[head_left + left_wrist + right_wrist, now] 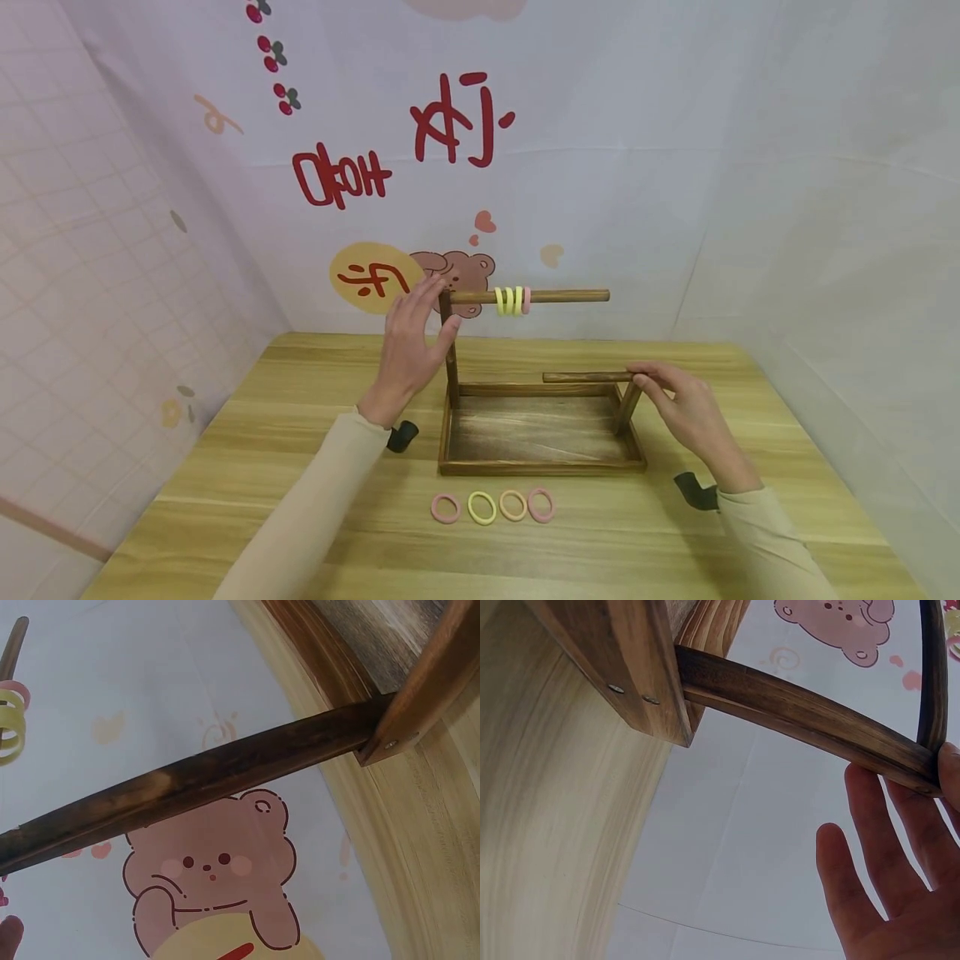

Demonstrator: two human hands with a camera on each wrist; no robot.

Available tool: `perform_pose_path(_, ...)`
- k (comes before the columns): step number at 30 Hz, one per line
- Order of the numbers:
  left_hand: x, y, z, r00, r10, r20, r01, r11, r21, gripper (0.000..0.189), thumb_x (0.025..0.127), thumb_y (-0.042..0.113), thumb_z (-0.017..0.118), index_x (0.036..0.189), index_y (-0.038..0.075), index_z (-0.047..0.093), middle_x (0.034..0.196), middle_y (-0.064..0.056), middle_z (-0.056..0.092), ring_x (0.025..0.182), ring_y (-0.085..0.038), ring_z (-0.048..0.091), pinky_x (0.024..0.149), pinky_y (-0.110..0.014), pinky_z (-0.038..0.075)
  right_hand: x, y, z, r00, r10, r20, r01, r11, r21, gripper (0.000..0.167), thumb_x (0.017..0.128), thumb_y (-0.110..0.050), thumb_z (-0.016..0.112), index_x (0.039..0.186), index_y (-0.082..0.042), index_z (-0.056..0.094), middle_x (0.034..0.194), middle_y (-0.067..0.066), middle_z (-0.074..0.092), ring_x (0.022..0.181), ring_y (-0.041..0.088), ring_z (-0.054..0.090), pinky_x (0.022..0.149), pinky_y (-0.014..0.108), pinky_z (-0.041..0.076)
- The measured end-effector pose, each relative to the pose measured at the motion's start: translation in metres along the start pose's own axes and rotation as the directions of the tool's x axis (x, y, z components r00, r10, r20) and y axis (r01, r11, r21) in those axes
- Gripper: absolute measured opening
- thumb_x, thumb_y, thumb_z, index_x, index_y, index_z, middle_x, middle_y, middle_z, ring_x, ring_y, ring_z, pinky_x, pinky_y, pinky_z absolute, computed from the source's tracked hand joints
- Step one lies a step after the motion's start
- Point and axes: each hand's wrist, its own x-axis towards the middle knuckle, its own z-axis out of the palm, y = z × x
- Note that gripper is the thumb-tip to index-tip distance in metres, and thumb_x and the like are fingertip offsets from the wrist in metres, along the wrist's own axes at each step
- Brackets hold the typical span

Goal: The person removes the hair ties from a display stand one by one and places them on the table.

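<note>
Left of centre, the left hand (412, 346) — fingers straight, thumb spread — is at the top of the rack's (543, 468) tall post (452, 367). Lower centre, four loose rings (495, 510) lie on the surface (600, 533); mid-frame, four others circle the upper rod (570, 296). Right of centre, the right hand (686, 412) pinches the lower rod's (585, 377) outer end.

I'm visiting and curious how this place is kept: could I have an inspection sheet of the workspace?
Surface: wood-grain table.
Job's things: wooden rack; three yellow rings and one pink ring on its upper bar; four loose rings in front.
Clutter: two dark pieces, unidentified.
Hands: left hand beside the left post, contact unclear; right hand holds the lower bar by its end.
Cables: nothing seen.
Surroundings: pale patterned backdrop.
</note>
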Motion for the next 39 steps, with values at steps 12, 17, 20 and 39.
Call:
perform_pose_path(12, 0.008, -0.008, 0.001, 0.998, 0.02, -0.06, -0.022, 0.999, -0.028, 0.031, 0.102, 0.012, 0.067, 0.131, 0.001, 0.069, 0.133, -0.015, 0.069, 0.133, -0.036, 0.058, 0.117, -0.059, 0.035, 0.002, -0.001, -0.007, 0.999, -0.006, 0.051, 0.008, 1.0, -0.03, 0.022, 0.104, -0.011, 0.065, 0.123, -0.003, 0.072, 0.113, 0.016, 0.076, 0.103, 0.041, 0.071, 0.085, 0.061, 0.055)
perform_pose_path(17, 0.011, -0.011, -0.001, 0.994, 0.026, -0.106, -0.033, 0.997, -0.067, 0.027, 0.097, 0.006, 0.072, 0.124, -0.001, 0.073, 0.125, -0.016, 0.072, 0.123, -0.04, 0.063, 0.112, -0.051, 0.043, 0.021, -0.024, -0.01, 0.998, -0.069, -0.008, 0.068, 0.996, -0.056, 0.027, 0.101, -0.01, 0.069, 0.127, -0.005, 0.07, 0.12, 0.017, 0.073, 0.109, 0.041, 0.069, 0.089, 0.059, 0.053)
perform_pose_path(20, 0.011, -0.012, -0.003, 0.991, 0.02, -0.132, -0.032, 0.995, -0.09, 0.027, 0.095, 0.004, 0.074, 0.122, -0.001, 0.074, 0.122, -0.016, 0.074, 0.121, -0.038, 0.065, 0.11, -0.047, 0.046, 0.039, -0.05, -0.011, 0.989, -0.134, -0.068, 0.13, 0.99, -0.062, 0.029, 0.097, -0.006, 0.072, 0.126, -0.005, 0.071, 0.123, 0.014, 0.073, 0.114, 0.037, 0.068, 0.095, 0.055, 0.052)
perform_pose_path(39, 0.011, -0.015, 0.002, 0.99, 0.061, -0.128, -0.066, 0.997, -0.04, 0.027, 0.097, 0.007, 0.073, 0.123, 0.0, 0.074, 0.124, -0.015, 0.073, 0.126, -0.037, 0.062, 0.11, -0.053, 0.045, 0.129, -0.118, 0.015, 0.946, -0.323, 0.038, 0.323, 0.946, -0.005, 0.027, 0.097, -0.008, 0.075, 0.124, -0.01, 0.074, 0.123, 0.004, 0.073, 0.117, 0.025, 0.066, 0.098, 0.048, 0.052)
